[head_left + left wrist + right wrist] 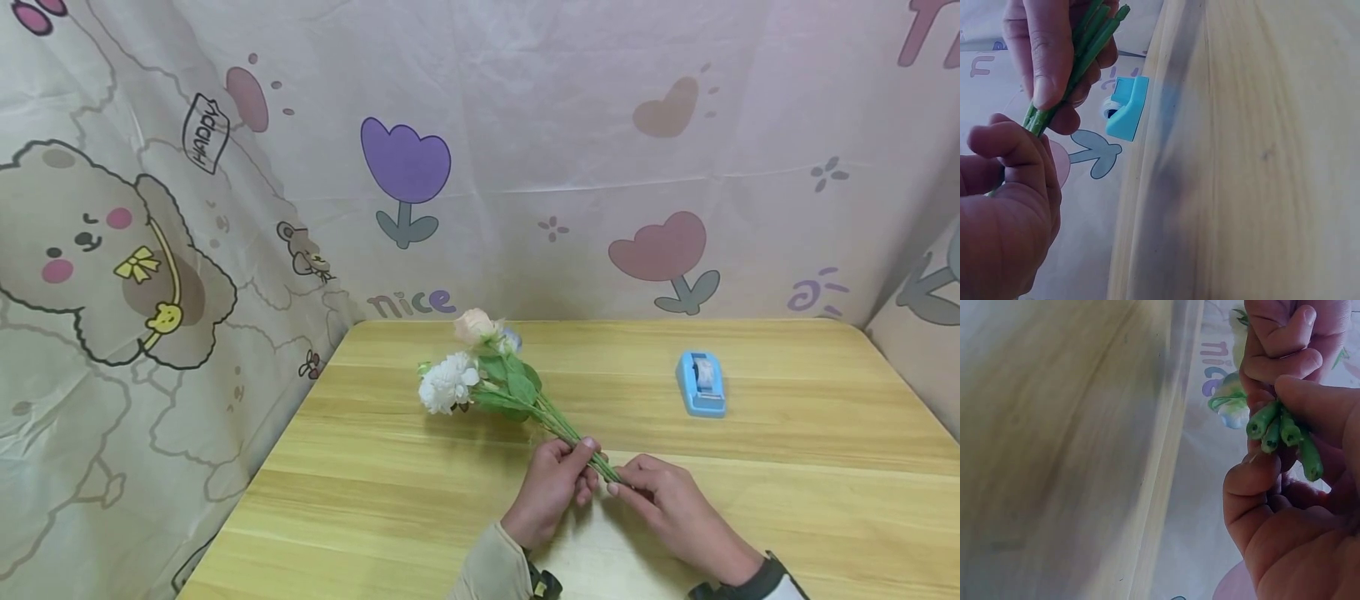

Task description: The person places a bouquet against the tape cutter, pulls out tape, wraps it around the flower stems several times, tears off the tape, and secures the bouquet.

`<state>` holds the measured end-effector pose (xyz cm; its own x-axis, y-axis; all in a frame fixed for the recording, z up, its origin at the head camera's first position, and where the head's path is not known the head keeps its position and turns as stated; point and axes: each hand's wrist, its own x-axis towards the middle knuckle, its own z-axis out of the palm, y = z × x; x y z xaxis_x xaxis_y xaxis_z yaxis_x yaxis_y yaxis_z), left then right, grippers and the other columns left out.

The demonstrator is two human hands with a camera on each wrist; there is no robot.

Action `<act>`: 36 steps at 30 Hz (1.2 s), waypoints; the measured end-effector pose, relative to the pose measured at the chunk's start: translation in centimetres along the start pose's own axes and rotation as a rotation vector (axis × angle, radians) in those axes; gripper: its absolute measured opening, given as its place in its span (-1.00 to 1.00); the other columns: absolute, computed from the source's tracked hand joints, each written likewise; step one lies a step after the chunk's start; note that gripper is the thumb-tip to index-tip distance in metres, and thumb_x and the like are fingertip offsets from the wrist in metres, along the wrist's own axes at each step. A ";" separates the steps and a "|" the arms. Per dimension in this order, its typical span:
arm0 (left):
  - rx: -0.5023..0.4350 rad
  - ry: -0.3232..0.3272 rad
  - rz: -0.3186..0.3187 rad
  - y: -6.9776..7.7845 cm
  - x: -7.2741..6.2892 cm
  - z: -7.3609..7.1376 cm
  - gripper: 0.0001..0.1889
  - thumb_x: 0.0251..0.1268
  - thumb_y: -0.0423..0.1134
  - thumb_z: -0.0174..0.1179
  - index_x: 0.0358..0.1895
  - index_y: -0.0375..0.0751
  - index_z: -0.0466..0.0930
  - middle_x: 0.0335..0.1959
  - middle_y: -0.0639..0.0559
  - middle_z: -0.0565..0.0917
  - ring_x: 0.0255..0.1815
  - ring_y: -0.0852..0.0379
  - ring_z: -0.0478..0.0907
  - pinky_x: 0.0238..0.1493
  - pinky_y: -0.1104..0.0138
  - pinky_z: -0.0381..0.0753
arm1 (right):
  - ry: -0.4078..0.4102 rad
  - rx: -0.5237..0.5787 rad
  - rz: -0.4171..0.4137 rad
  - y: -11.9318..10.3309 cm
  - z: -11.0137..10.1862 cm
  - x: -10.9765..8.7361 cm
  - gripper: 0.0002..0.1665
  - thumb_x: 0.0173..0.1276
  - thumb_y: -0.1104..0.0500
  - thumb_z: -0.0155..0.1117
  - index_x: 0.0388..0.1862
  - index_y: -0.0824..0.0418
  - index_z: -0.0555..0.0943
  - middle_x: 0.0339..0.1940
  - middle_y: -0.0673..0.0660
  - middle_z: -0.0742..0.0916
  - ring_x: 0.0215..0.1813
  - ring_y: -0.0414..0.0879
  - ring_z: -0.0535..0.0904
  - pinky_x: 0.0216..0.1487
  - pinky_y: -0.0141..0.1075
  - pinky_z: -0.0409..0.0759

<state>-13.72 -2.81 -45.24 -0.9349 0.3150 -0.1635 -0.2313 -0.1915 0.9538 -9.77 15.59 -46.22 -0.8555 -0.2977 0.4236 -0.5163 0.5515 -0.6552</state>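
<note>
A bunch of artificial-looking flowers slants across the table in the head view, with a white bloom point(447, 383), a pale pink bloom point(477, 327), a bit of blue, and green leaves point(513, 379). My left hand point(551, 487) grips the green stems point(558, 422) partway down, fingers curled round them. Close to the stem ends, my right hand point(671, 508) pinches the stems between thumb and fingers. Several cut stem ends point(1272, 431) point toward the camera in the right wrist view. Both hands sit near each other, with the stems running between them.
A light blue tape dispenser point(702, 385) with a roll of tape stands on the right of the wooden table point(315, 500). Patterned cloth point(525, 108) hangs behind the table and along its left and right sides.
</note>
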 end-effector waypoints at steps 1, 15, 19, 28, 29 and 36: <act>0.000 0.000 0.004 0.0 0.0 0.0 -0.71 0.59 -0.22 0.15 -0.11 -0.46 0.66 -0.55 0.01 0.58 -0.67 0.32 0.39 -0.64 0.56 0.45 | -0.001 0.001 -0.002 0.0 0.0 0.0 -0.84 0.38 0.28 0.41 -0.10 0.27 0.80 -0.34 -0.23 0.61 -0.42 -0.45 0.36 -0.56 -0.46 0.44; 0.014 -0.008 0.053 -0.1 0.0 -0.2 -0.72 0.53 -0.28 0.21 -0.08 -0.56 0.64 -0.55 -0.01 0.65 -0.62 0.29 0.49 -0.55 0.53 0.55 | -0.011 -0.014 -0.012 0.1 0.0 0.1 -0.82 0.39 0.26 0.42 -0.07 0.25 0.81 -0.33 -0.23 0.61 -0.40 -0.45 0.37 -0.54 -0.47 0.43; 0.022 0.003 0.066 0.0 -0.2 -0.2 -0.74 0.51 -0.30 0.22 -0.10 -0.55 0.65 -0.55 -0.02 0.66 -0.62 0.27 0.50 -0.53 0.53 0.56 | -0.022 -0.009 -0.003 0.0 0.0 0.1 -0.80 0.39 0.25 0.42 -0.05 0.27 0.80 -0.30 -0.20 0.63 -0.39 -0.45 0.38 -0.53 -0.46 0.45; 0.014 0.020 0.052 0.0 0.0 -0.2 -0.80 0.52 -0.28 0.22 -0.16 -0.40 0.68 -0.53 0.00 0.69 -0.61 0.25 0.54 -0.46 0.47 0.63 | -0.013 -0.027 0.017 -0.2 0.0 0.1 -0.78 0.39 0.21 0.43 -0.02 0.22 0.79 -0.30 -0.22 0.61 -0.40 -0.44 0.36 -0.53 -0.46 0.44; 0.010 0.023 0.052 0.0 0.0 -0.2 -0.81 0.52 -0.28 0.22 -0.16 -0.40 0.68 -0.52 0.00 0.69 -0.61 0.25 0.54 -0.46 0.47 0.64 | -0.012 -0.029 0.018 -0.2 0.0 0.1 -0.79 0.39 0.21 0.43 -0.03 0.21 0.79 -0.31 -0.23 0.61 -0.40 -0.44 0.36 -0.53 -0.46 0.44; -0.025 0.011 0.085 0.1 -0.1 -0.3 -0.76 0.51 -0.29 0.24 -0.12 -0.50 0.66 -0.45 -0.07 0.73 -0.57 0.25 0.59 -0.45 0.47 0.67 | -0.066 -0.058 0.078 -0.5 -0.3 0.3 -0.83 0.55 0.18 0.26 -0.17 0.09 0.79 -0.28 -0.20 0.66 -0.29 -0.38 0.52 -0.35 -0.38 0.61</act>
<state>-13.74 -3.18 -45.22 -0.9543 0.2866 -0.0851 -0.1575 -0.2399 0.9579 -9.75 15.49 -45.58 -0.8948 -0.3013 0.3294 -0.4463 0.6183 -0.6469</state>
